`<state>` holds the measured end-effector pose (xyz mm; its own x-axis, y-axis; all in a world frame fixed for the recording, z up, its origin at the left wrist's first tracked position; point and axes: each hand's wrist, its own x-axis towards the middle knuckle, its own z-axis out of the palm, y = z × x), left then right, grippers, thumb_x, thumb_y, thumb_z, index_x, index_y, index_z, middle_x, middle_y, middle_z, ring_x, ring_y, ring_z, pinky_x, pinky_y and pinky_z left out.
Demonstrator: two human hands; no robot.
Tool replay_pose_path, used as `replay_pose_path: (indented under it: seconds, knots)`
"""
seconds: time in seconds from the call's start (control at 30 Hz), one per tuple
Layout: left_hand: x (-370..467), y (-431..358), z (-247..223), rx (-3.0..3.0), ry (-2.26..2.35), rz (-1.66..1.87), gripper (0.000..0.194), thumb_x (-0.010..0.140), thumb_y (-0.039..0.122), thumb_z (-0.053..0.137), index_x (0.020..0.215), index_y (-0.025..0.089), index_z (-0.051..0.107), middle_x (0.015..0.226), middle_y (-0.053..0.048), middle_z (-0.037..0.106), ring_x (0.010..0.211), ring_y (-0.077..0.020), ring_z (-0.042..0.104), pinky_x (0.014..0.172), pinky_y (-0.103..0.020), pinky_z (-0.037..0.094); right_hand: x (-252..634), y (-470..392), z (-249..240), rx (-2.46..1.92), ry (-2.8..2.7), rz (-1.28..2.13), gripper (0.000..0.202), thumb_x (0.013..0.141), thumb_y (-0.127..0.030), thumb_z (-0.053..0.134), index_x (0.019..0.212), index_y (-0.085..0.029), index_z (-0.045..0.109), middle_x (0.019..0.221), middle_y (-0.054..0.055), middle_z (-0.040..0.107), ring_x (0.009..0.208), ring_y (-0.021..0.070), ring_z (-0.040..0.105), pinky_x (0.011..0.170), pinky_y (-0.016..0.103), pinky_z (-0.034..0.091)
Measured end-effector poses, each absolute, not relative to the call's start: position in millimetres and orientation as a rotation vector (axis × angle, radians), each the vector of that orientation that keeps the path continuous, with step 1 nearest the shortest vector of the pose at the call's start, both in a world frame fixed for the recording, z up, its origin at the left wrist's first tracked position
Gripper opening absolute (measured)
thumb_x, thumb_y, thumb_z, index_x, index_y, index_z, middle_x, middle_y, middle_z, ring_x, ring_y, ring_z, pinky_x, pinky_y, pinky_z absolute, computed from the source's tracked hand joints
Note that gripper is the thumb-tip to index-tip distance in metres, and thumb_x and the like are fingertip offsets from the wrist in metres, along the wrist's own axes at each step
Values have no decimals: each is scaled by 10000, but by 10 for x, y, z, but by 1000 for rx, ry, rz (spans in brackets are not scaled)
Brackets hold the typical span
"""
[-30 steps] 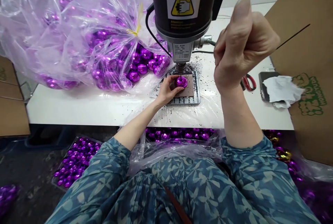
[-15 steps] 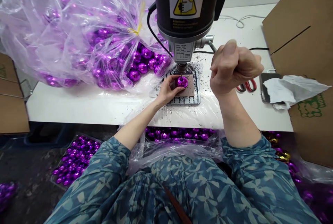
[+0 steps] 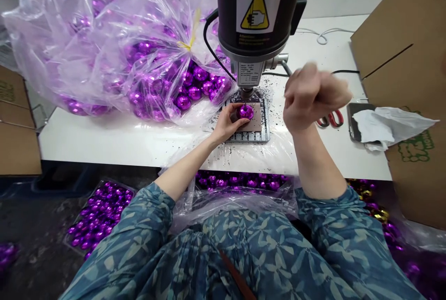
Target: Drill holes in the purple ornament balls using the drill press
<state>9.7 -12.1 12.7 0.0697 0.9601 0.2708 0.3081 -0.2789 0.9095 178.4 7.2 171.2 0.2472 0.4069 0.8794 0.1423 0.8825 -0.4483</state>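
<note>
Purple shiny ball [image 3: 245,112] is pinched in my left hand [image 3: 227,122] on the board [image 3: 256,122], just under the drill [image 3: 261,44]; it's round, so no long axis, and my right fist [image 3: 311,94], closed round the lever [image 3: 286,67], is farther off right.

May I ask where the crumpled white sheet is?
The crumpled white sheet is at right in the head view, partly covering a flat dark object, right of the red-handled scissors.

Your right hand [image 3: 314,95] is blurred; the tabletop [image 3: 104,140] is bright, the floor [image 3: 36,225] is dim, the plastic bag [image 3: 62,44] has glare.
</note>
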Motion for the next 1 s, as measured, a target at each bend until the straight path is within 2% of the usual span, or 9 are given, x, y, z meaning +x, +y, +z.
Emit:
replay_pose_path:
  seconds: [0.1,0.2,0.3,0.4,0.5,0.6,0.7,0.83,1.0]
  knots:
    - [133,-205,212,1744,1385,1271,473,851,335,898,1237,232,645,1229,-99,731,1192,-276,698,1035,-451,595,1733,108,2098,-409,-1181,251,687,916,-607,618,503,-156,305,407,-69,292,369,-33,304,438,202,237]
    - [78,-466,406,1856,1542,1258,445,808,303,928,1146,225,650,1161,-82,745,1123,-267,701,971,-444,599,1716,224,2332,-392,-1183,352,655,790,-670,674,508,-162,373,398,-72,356,344,-16,316,418,220,216]
    - [-81,-946,650,1941,1458,907,377,842,355,905,1085,203,660,1053,-66,763,956,-224,721,851,-390,610,1729,298,2373,-389,-1186,414,691,748,-695,702,478,-160,357,383,-70,348,343,-18,307,428,229,194]
    - [-245,-1477,811,2017,1138,354,435,885,521,862,1109,185,698,1008,-75,792,850,-229,748,725,-347,601,1743,297,2349,-376,-1183,417,740,714,-746,696,455,-141,359,375,-67,333,357,-34,321,451,211,213]
    - [-368,-1693,825,2061,1065,269,384,979,550,755,1117,192,735,1001,-80,815,858,-246,782,733,-351,609,1748,270,2345,-367,-1183,427,748,719,-767,673,458,-129,382,379,-66,340,370,-46,333,465,196,226]
    - [-514,-1339,780,1974,1346,731,200,1098,329,582,1134,212,740,989,-58,816,862,-188,774,766,-318,616,1736,251,2360,-366,-1180,450,735,712,-768,674,471,-134,392,387,-66,364,380,-46,347,473,204,220]
    - [-674,-575,764,1911,1702,1137,212,1058,159,559,1156,204,742,1049,-79,798,930,-195,749,833,-345,611,1706,238,2371,-349,-1153,458,740,700,-793,650,462,-152,367,384,-61,355,382,-38,351,481,229,214]
    - [-724,311,749,1956,1920,947,271,959,139,713,1221,193,758,1207,-115,748,1111,-285,713,1037,-462,566,1688,227,2378,-357,-1139,452,698,719,-756,646,464,-158,391,385,-66,348,375,-29,348,482,248,213]
    - [-698,533,644,1890,1864,751,400,880,172,840,1265,162,732,1275,-133,657,1116,-301,701,1040,-474,573,1697,201,2390,-356,-1148,462,669,733,-702,680,467,-151,410,394,-68,366,385,-34,358,488,237,227]
